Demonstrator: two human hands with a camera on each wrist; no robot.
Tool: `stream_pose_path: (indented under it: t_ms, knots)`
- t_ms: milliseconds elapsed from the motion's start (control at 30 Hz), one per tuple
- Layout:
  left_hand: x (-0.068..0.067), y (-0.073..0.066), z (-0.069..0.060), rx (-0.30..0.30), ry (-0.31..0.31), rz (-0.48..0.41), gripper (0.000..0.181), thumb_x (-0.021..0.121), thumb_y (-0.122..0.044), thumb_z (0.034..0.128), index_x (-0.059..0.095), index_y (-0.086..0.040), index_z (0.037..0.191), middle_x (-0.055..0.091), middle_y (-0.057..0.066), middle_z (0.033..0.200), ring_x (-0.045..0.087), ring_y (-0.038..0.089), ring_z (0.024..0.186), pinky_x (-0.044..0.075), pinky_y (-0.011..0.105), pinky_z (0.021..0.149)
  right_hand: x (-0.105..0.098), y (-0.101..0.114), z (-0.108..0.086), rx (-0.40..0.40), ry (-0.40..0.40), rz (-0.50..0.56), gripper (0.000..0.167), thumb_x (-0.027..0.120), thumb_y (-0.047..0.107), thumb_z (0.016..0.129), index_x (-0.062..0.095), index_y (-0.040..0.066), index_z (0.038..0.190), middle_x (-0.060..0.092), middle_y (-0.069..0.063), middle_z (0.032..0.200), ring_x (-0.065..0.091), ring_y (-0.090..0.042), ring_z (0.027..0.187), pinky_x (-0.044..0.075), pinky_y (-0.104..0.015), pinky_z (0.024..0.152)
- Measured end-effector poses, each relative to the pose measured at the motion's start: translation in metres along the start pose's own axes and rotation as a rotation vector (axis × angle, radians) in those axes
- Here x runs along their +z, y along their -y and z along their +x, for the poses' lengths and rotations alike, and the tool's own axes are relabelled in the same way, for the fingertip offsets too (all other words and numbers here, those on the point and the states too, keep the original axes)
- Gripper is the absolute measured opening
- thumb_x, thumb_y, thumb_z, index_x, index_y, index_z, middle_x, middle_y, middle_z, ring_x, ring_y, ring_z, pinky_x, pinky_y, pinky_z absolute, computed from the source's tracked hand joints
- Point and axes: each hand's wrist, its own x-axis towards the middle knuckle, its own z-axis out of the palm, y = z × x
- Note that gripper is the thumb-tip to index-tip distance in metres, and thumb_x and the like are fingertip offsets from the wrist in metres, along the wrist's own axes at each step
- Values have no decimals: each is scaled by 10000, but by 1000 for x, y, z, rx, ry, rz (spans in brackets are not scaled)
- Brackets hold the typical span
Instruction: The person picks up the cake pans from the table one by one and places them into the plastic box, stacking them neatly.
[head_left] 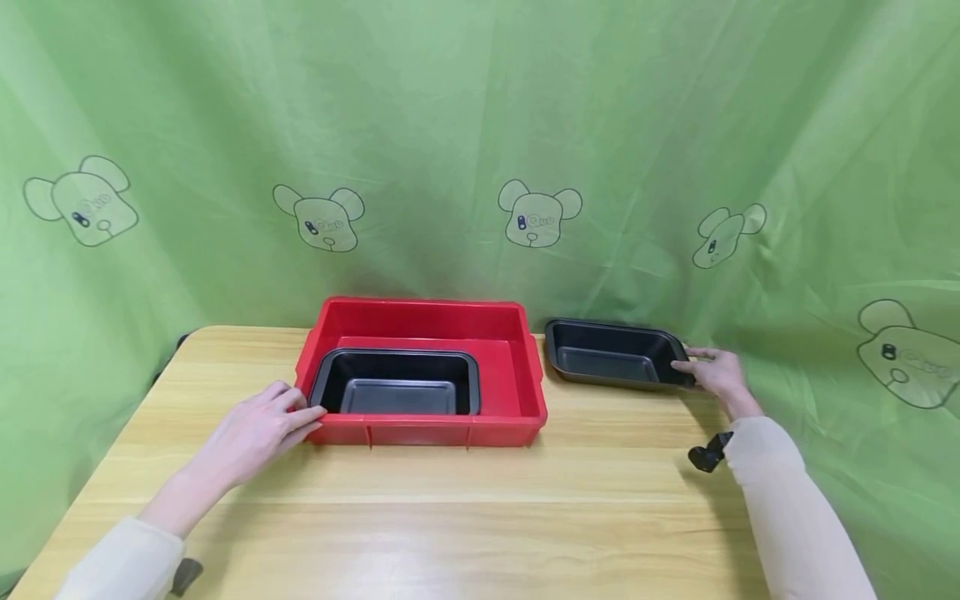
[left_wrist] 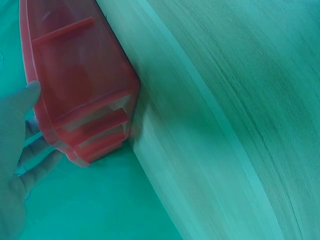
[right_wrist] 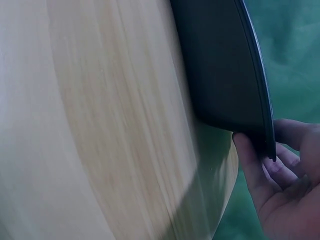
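A red plastic bin (head_left: 420,429) sits on the table, with a black loaf pan (head_left: 401,398) inside its left part. My left hand (head_left: 258,425) grips the bin's front left corner. In the left wrist view the thumb (left_wrist: 31,92) lies on the bin's rim, and the other fingers are round its end. Right of the bin, a second black loaf pan (head_left: 607,358) stands near the table's back edge. My right hand (head_left: 716,372) holds that pan by its right end. In the right wrist view the fingers pinch the pan's rim (right_wrist: 265,100).
The wooden table (head_left: 480,517) extends in front of the bin and pan. Behind it hangs a green curtain (head_left: 435,125) with bear faces printed on it; it also drapes down both sides.
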Motion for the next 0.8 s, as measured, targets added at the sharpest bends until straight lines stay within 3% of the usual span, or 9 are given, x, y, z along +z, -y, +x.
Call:
stream_pose_path:
  t_ms: [167, 400, 533, 667, 800]
  knots:
    - [0, -1, 0, -3, 3, -2, 382, 966, -144, 721, 848, -153, 1084, 667, 27, 858, 552, 182, 858, 535, 262, 606, 4, -2, 0, 8, -23, 39, 700, 727, 192, 1000, 404, -56, 1570, 531, -406, 1440, 696, -18, 670, 632, -255, 690]
    - [-1, 0, 0, 3, -13, -12, 367, 962, -143, 721, 849, -146, 1071, 669, 22, 853, 554, 185, 858, 531, 260, 602, 8, -3, 0, -9, -94, -4, 658, 737, 198, 978, 484, -67, 1524, 432, -371, 1574, 545, 96, 710, 554, -141, 652]
    - [-1, 0, 0, 4, -11, -12, 363, 958, -146, 726, 849, -145, 1072, 666, 19, 853, 548, 181, 855, 526, 256, 597, 8, -3, -2, 1, -93, 47, 656, 736, 160, 972, 477, -80, 1524, 425, -375, 1571, 611, 73, 709, 600, -169, 677]
    - [-2, -1, 0, -5, 13, -7, 391, 968, -144, 716, 848, -155, 1088, 668, 24, 860, 541, 174, 858, 527, 250, 599, 7, -2, -6, 27, -97, 48, 657, 728, 172, 983, 466, -52, 1542, 395, -352, 1609, 653, -8, 889, 596, -167, 730]
    - [-2, -1, 0, -8, 22, -4, 406, 974, -144, 711, 847, -160, 1096, 669, 28, 866, 542, 172, 862, 531, 251, 602, 7, -1, -11, 35, -70, 165, 663, 684, 123, 1010, 393, -68, 1574, 337, -397, 1613, 737, -28, 824, 642, -236, 766]
